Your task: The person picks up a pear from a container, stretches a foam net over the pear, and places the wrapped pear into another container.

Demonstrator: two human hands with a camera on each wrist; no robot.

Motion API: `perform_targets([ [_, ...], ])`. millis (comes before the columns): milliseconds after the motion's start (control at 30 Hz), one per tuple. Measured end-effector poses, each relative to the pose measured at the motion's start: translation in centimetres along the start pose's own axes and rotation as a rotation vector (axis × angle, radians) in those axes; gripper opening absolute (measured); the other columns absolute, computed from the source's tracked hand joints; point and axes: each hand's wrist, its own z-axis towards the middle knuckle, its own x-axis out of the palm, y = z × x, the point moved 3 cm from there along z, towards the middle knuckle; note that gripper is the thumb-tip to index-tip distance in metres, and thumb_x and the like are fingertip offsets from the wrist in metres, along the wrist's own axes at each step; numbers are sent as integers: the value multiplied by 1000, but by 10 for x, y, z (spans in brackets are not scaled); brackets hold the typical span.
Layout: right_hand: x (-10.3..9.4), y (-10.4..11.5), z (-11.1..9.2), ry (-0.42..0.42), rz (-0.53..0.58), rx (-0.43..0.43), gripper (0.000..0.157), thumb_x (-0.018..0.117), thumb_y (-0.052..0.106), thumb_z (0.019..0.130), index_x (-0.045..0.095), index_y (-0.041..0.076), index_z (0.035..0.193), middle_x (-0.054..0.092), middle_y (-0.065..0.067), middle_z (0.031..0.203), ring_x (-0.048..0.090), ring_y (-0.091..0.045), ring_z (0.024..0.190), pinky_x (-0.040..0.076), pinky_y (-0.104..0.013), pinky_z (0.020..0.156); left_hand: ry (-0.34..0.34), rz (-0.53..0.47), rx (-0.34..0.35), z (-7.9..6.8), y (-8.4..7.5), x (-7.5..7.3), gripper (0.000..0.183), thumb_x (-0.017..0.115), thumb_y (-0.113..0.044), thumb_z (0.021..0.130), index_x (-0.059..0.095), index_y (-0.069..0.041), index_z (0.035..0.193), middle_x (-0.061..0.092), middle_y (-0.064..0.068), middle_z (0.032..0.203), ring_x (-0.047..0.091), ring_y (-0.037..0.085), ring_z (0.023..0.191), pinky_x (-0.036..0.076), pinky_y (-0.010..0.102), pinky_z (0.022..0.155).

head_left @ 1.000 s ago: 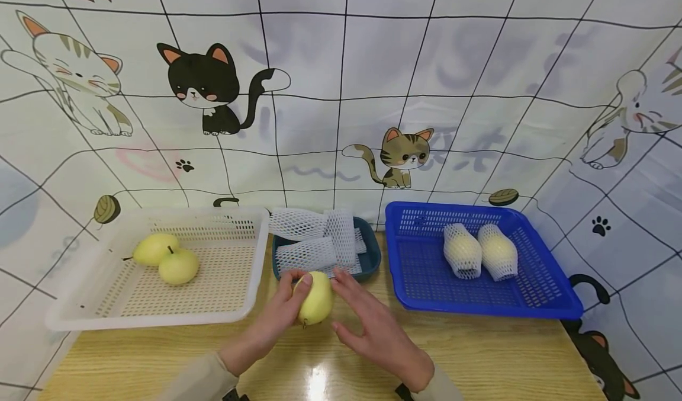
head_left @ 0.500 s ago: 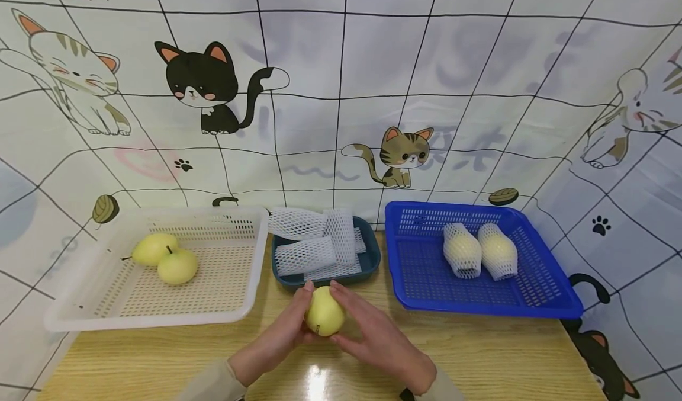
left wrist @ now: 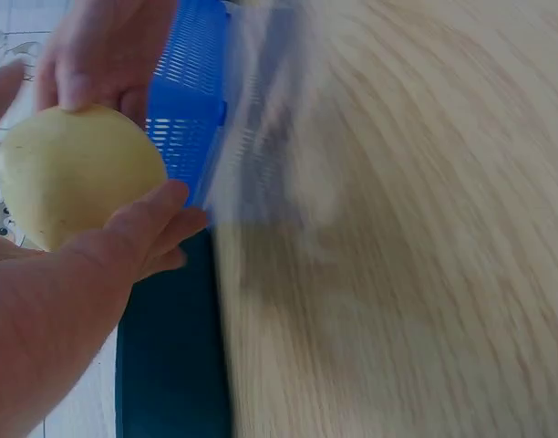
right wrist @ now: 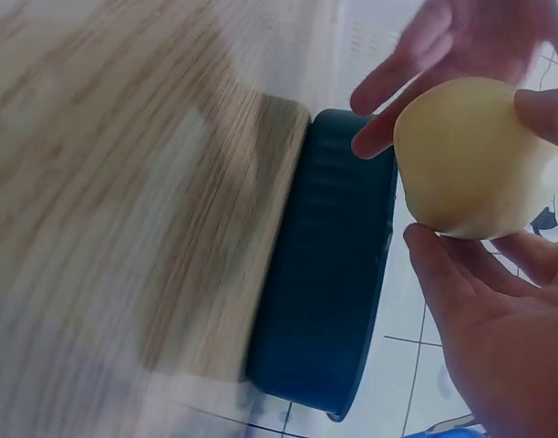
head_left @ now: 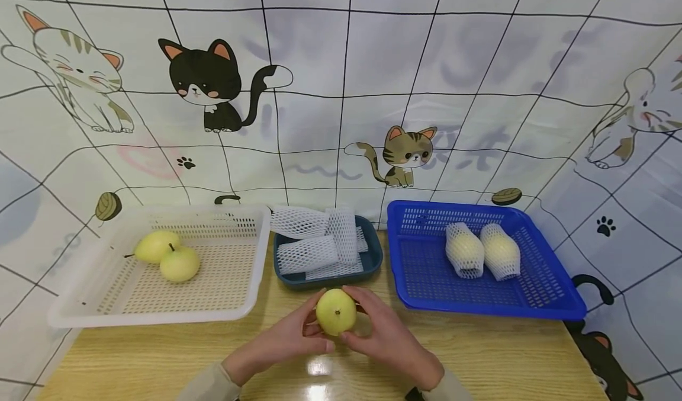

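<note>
A yellow-green pear (head_left: 336, 313) is held above the table, one end facing the head camera. My right hand (head_left: 388, 337) grips it between the thumb below and fingers above. My left hand (head_left: 288, 337) is at its left side, thumb off the fruit and fingers loosely extended beside it. The right wrist view shows the left hand's fingers (right wrist: 388, 96) nearly straight by the pear (right wrist: 470, 160). Just beyond the hands sits a dark teal tray (head_left: 298, 281) with several white foam net sleeves (head_left: 308, 255).
To the left stands a white basket (head_left: 224, 315) with two bare pears (head_left: 180, 265). A blue basket (head_left: 426, 303) on the right holds two pears in foam nets (head_left: 465, 252). The wooden table (head_left: 144, 359) ends against a cat-patterned cloth (head_left: 309, 51).
The pear has shifted right and turned, its stalk no longer pointing down. My right hand has closed in and taken hold of it, while the left hand's grip has loosened.
</note>
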Motion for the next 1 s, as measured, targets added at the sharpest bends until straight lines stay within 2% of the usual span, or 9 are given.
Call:
perform_targets([
  [67,0,-2,0,7,36,35,74,85,20,87,48,8,150,55,-2,144,58,-21,127,54,-41,101,-1,30,35,1,4,0,98,74,-4,94,5,1,164,27,28,163,44,39,143,46,39,109],
  [133,0,-5,-1,16,59,63,72,85,21,87,49,12,149,55,1,142,58,-19,126,53,-38,102,-33,95,79,2,7,-1,95,75,0,92,12,3,163,25,28,163,42,41,144,45,35,110],
  [233,1,-8,-1,24,73,83,70,85,22,87,51,16,147,56,5,138,59,-18,123,53,-35,101,-104,203,134,4,11,-1,86,76,1,90,26,3,160,30,27,161,43,44,142,46,31,108],
  [333,2,-11,-2,26,82,93,67,85,20,86,53,16,145,57,5,135,60,-17,121,54,-33,99,-170,273,157,5,13,-2,80,79,-3,89,36,3,156,39,28,156,49,44,137,47,32,107],
  [467,4,-14,-4,56,76,103,67,84,20,86,53,10,144,59,1,135,61,-17,118,55,-35,98,-204,272,169,5,15,-2,73,80,-2,88,41,8,150,46,30,149,55,45,131,50,35,104],
  [700,8,-17,-4,160,29,142,68,80,30,91,50,4,147,59,-7,140,62,-16,119,56,-36,97,-209,279,156,3,21,-4,64,80,3,87,47,9,141,49,31,143,59,46,126,55,32,96],
  [1000,5,-18,-3,209,-93,184,71,78,36,93,49,4,150,59,-9,143,61,-20,122,54,-38,99,-205,321,152,7,23,-4,61,79,2,88,47,9,140,51,32,142,61,46,123,57,31,93],
])
